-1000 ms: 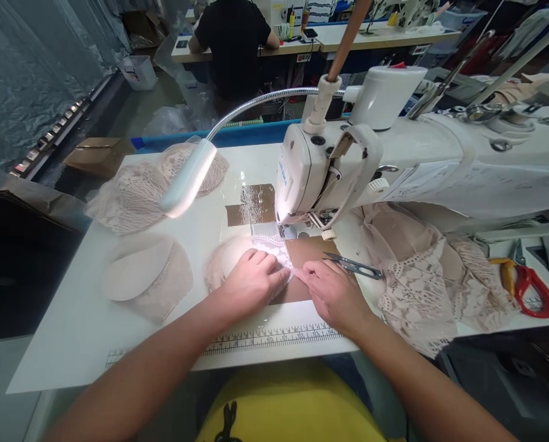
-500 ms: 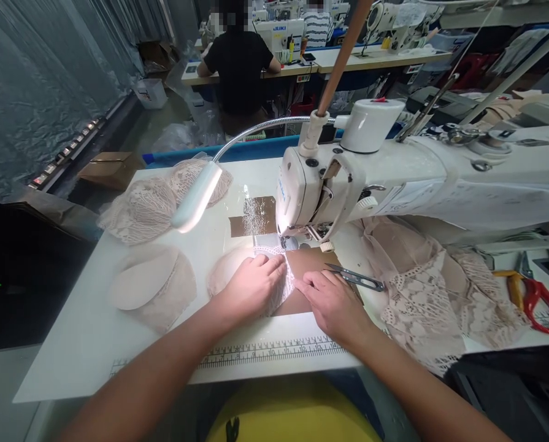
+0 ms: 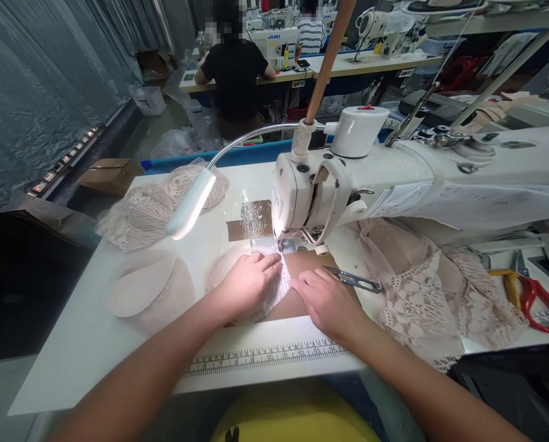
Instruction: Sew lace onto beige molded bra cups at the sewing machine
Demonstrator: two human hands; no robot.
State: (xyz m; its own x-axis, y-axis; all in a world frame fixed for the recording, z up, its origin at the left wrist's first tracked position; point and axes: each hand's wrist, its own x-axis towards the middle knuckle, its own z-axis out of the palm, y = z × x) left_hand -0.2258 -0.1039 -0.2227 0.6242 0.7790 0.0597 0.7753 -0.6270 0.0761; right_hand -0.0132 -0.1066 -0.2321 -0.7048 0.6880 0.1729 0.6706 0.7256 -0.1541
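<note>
A pale lace piece (image 3: 278,283) lies under the needle of the white sewing machine (image 3: 394,178). My left hand (image 3: 246,283) presses flat on the lace and the padded cup beneath it, fingers together and pointing at the presser foot. My right hand (image 3: 326,301) rests just right of the lace edge, fingers curled and fingertips pinching its border. A pair of thread snips (image 3: 354,281) lies on the table beside my right hand.
A gooseneck lamp (image 3: 189,199) lights the needle area. Lace cups (image 3: 149,205) and a foam cup (image 3: 145,290) lie at the left, a lace pile (image 3: 430,294) at the right, red scissors (image 3: 538,301) far right. A person sits at a table behind.
Both hands have slid the lace a little further toward the needle. The camera has tilted up slightly.
</note>
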